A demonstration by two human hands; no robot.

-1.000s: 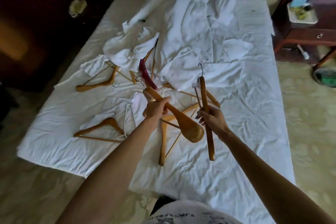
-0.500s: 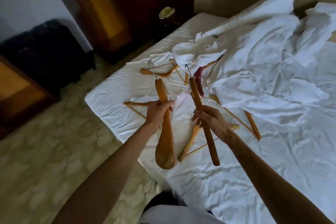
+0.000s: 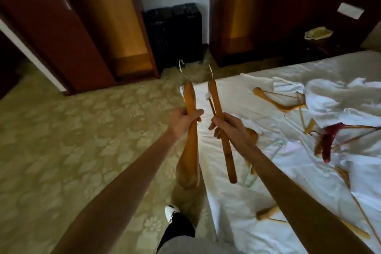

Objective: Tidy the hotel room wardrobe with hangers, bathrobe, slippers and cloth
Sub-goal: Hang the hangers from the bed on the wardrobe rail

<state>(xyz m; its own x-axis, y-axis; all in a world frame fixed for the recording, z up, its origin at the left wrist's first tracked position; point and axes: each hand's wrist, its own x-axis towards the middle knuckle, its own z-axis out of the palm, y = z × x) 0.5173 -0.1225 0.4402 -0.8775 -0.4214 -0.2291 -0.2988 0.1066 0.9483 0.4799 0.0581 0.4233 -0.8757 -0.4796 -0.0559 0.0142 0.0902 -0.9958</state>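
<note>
My left hand (image 3: pixel 184 120) grips a broad wooden hanger (image 3: pixel 190 144) around its middle, metal hook pointing up and away. My right hand (image 3: pixel 229 128) grips a slimmer wooden hanger (image 3: pixel 223 136) the same way, hook up. Both hangers hang edge-on over the bed's corner. More wooden hangers (image 3: pixel 278 101) lie scattered on the white bed (image 3: pixel 247 202), one with a dark red padded part (image 3: pixel 329 140). White cloth and a bathrobe (image 3: pixel 340 97) are bunched at the right. The open wardrobe (image 3: pixel 115 27) with dark red doors stands ahead at the left.
A black suitcase (image 3: pixel 173 33) stands against the wall between the wardrobe and a second wooden panel (image 3: pixel 241 12). A phone (image 3: pixel 318 33) sits on a dark nightstand at the far right. Patterned carpet (image 3: pixel 72 130) covers the floor; my foot (image 3: pixel 172 212) is beside the bed edge.
My view has swung left from the bed toward the wardrobe. Both hands keep their hangers, now held upright over the bed corner and carpet.
</note>
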